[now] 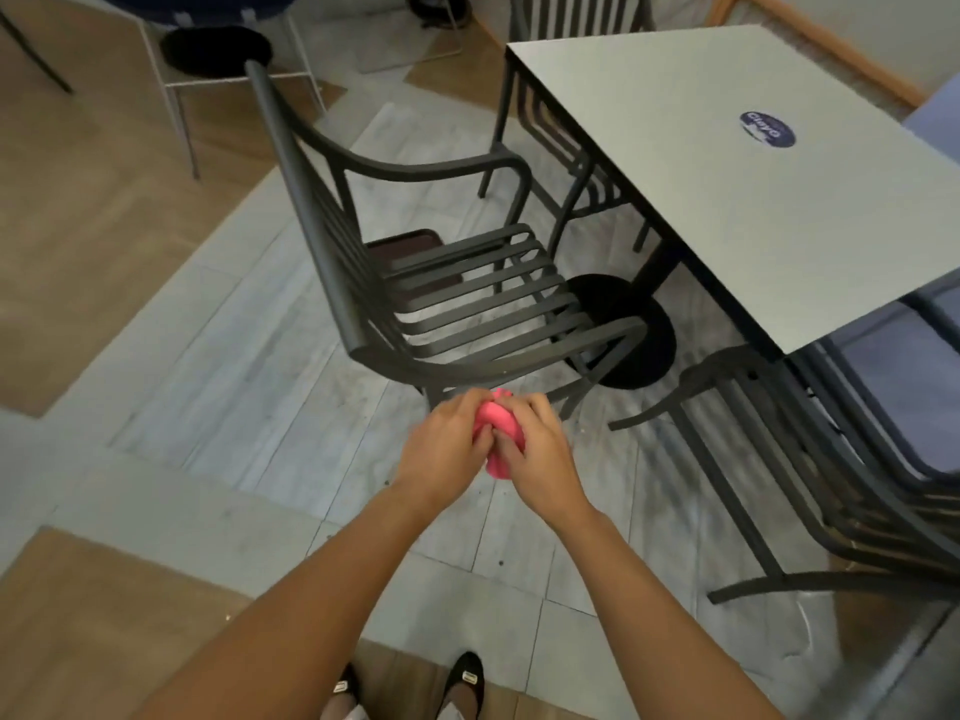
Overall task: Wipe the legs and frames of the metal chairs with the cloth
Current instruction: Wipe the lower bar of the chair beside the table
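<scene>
A dark grey metal armchair point(441, 283) with a slatted seat and back stands on the tiled floor just ahead of me, pulled away from the table. Both hands meet in front of its near armrest, apart from the frame. My left hand point(441, 452) and my right hand point(540, 454) are both closed around a bunched pink cloth point(498, 433), most of which is hidden between the fingers. A second dark metal chair point(810, 459) stands at the right, partly under the table.
A grey square table point(727, 163) with a round blue sticker point(768, 128) stands at the right on a black round base point(628, 330). More chairs stand behind it and at the far left. A brown tray point(410, 252) lies on the floor beneath the near chair. My shoes point(465, 678) show at the bottom.
</scene>
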Available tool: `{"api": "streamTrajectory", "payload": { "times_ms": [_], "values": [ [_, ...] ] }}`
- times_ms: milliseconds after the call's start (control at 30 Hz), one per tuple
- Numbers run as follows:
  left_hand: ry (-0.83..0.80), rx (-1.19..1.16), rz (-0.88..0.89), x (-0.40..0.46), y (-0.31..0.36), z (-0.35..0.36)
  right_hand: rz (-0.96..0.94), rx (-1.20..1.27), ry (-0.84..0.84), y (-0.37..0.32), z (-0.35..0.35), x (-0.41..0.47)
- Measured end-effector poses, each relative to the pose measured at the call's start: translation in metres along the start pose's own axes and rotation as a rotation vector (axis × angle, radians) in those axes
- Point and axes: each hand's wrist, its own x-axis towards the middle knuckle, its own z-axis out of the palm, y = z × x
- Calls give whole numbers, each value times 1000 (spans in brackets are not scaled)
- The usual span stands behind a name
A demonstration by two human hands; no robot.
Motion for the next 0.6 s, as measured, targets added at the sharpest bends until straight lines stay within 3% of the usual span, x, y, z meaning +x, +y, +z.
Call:
{"api": "streamTrajectory", "payload": {
  "times_ms": [300, 467, 600],
  "values": [
    [57, 35, -72, -58, -62, -74, -237, -184, -65, -63, 59, 2],
    [-22, 97, -91, -70, -125, -119, -249, -277, -102, -94, 124, 6],
    [-71, 135, -55, -67, -186, -173, -173, -289, -12, -142, 189, 28]
  ]
}}
